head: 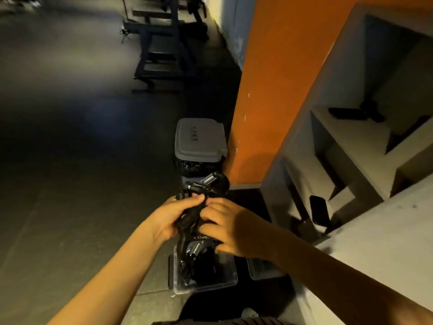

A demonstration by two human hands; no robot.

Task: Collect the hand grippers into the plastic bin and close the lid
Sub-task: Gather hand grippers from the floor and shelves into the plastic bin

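A: So, what are the hands on?

B: Both are clamped on one tangled bundle of black hand grippers (199, 207); the left hand (174, 215) wraps it from one side with the thumb across the top; the right hand (226, 225) pinches it from the other, fingers curled in; coil springs stick out above and below the grip.

A: And the bin?

B: The clear plastic bin (225, 275) sits on the floor directly under the bundle, open; more black grippers seem to lie in it already, though it's dark in there; beyond the bin stands a grey lidded trash can (200, 139), against an orange pillar (281, 78).

A: Which step, then?

B: Loading, I'd judge; next, lower the bundle straight down into the bin and let go with both hands; the bin's lid I can't identify, so it must be found before closing.
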